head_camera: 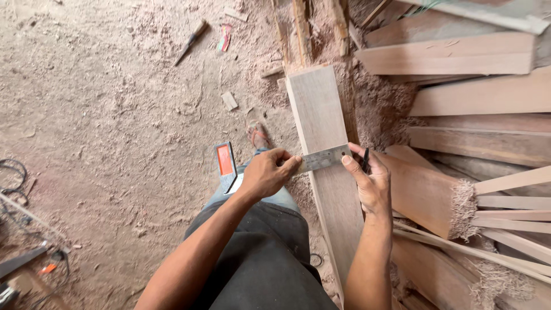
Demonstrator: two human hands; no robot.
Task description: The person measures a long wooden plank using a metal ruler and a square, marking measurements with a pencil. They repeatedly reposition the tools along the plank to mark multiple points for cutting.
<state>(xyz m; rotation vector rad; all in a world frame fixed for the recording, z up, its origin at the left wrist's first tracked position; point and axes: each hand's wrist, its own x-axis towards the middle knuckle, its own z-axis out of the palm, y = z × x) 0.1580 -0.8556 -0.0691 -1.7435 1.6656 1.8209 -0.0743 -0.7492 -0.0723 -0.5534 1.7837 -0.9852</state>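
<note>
The floor (pixel 103 115) is bare earth thick with sawdust and shavings. At the far left, dark cables (pixel 12 178) curl on it; further in, a chisel-like tool with a wooden handle (pixel 191 41) lies near small wood scraps (pixel 229 101). A foot in a sandal (pixel 258 136) stands on the dirt beside the long plank (pixel 324 149), which runs away from the person. The left hand (pixel 267 172) is closed on the try square (pixel 287 163), its orange-faced stock hanging off the plank's left edge, its steel blade lying flat across the board. The right hand (pixel 370 181) presses the blade's far end with a thumb and grips a dark pencil (pixel 365 159). Right of that, rough boards (pixel 482 97) pile up amid shavings.
</note>
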